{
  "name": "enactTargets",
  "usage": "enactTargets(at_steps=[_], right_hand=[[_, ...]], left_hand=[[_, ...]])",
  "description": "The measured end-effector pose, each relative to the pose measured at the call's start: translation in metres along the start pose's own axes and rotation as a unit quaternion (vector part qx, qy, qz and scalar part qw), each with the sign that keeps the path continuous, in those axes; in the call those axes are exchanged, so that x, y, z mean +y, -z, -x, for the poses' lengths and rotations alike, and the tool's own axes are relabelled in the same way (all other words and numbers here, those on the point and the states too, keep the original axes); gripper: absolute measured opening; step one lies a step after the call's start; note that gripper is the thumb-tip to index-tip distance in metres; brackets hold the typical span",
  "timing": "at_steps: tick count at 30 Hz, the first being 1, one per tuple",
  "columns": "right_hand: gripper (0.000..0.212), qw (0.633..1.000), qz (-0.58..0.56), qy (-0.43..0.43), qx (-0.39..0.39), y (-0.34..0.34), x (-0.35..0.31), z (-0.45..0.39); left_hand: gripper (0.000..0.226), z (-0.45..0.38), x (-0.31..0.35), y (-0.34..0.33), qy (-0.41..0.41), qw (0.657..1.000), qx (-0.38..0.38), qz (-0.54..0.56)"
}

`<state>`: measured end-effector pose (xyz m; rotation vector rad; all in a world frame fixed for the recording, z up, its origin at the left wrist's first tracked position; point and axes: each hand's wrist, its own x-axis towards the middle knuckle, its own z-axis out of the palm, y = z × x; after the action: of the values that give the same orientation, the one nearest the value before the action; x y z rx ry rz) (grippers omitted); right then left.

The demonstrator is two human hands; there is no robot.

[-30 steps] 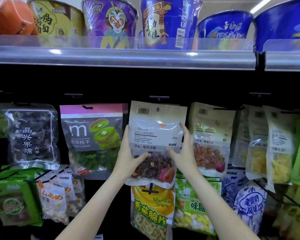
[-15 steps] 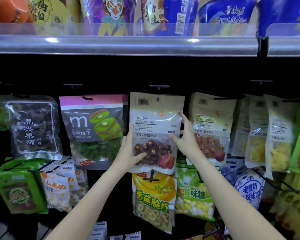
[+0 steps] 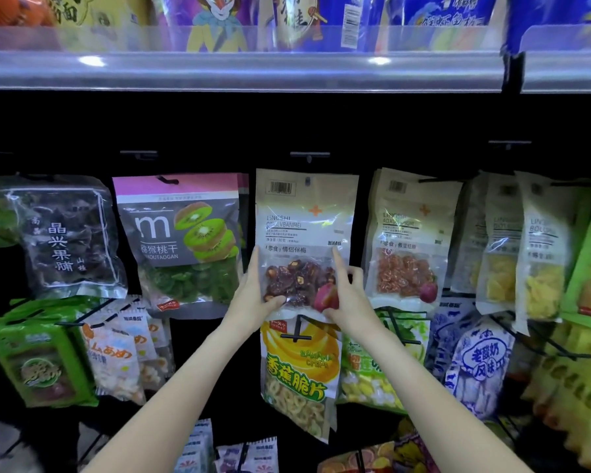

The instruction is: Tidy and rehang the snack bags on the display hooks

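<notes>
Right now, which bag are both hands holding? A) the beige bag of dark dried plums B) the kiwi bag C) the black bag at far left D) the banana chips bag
A: the left hand and right hand grip the lower sides of the plum bag, above the banana chips bag.

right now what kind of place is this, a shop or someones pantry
Most likely a shop's snack aisle: barcoded snack bags such as the plum bag hang in rows on display hooks, below a shelf rail of instant noodle cups.

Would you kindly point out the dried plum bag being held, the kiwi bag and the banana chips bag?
dried plum bag (image 3: 304, 220), head view, on its pale printed upper panel.
kiwi bag (image 3: 171, 233), head view, on the grey label area.
banana chips bag (image 3: 297, 377), head view, on the yellow front.
</notes>
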<state>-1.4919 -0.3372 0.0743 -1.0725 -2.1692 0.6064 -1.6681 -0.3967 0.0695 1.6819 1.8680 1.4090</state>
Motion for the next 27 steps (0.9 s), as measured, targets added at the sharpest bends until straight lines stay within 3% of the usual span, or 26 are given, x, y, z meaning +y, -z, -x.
enactTargets(at_steps=[7, 12, 17, 21, 24, 27], right_hand=[[0.111, 1.000, 0.022, -0.003, 0.005, 0.003, -0.004, 0.007], [0.100, 0.998, 0.014, 0.025, 0.058, 0.042, -0.001, 0.018], [0.089, 0.992, 0.031, -0.009, 0.122, 0.081, 0.030, 0.015], [0.092, 0.994, 0.015, -0.029, 0.106, 0.098, 0.053, 0.010], [0.085, 0.997, 0.007, 0.040, 0.068, 0.103, 0.048, 0.006], [0.086, 0.994, -0.012, 0.107, 0.001, 0.095, 0.026, -0.007]], left_hand=[[0.088, 0.014, 0.006, -0.001, 0.005, 0.993, 0.053, -0.102], [0.062, 0.027, 0.021, -0.012, -0.078, 0.953, 0.187, -0.226], [0.060, 0.021, 0.033, -0.030, -0.088, 0.908, 0.264, -0.312], [0.058, 0.010, 0.057, -0.052, -0.093, 0.906, 0.273, -0.309], [0.065, -0.004, 0.075, -0.057, -0.009, 0.936, 0.273, -0.224], [0.076, -0.014, 0.075, -0.052, 0.021, 0.955, 0.252, -0.157]])
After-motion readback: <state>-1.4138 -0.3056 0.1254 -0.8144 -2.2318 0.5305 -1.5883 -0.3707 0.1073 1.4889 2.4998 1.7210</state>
